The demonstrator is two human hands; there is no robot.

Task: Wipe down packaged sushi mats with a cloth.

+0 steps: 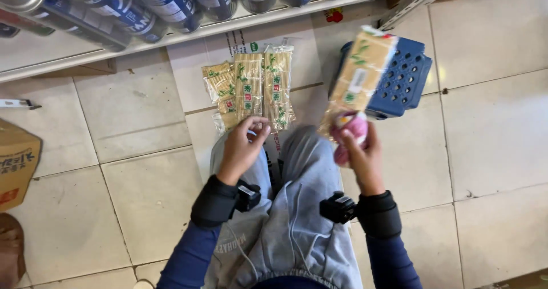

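Right hand (363,152) grips tan bamboo-mat pack (358,72); left hand (242,146) touching floor packs (249,86)

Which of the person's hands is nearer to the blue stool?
Right. The right hand holds a bamboo mat pack just below and left of the blue stool; the left hand is farther left, by the packs on the floor.

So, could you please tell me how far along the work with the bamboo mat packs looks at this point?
Three wrapped packs of bamboo mats already lie side by side on the floor under the shelf. The left hand touches the near end of the middle one. The right hand holds up another pack together with something pink near the blue stool; that pack is not yet on the floor.
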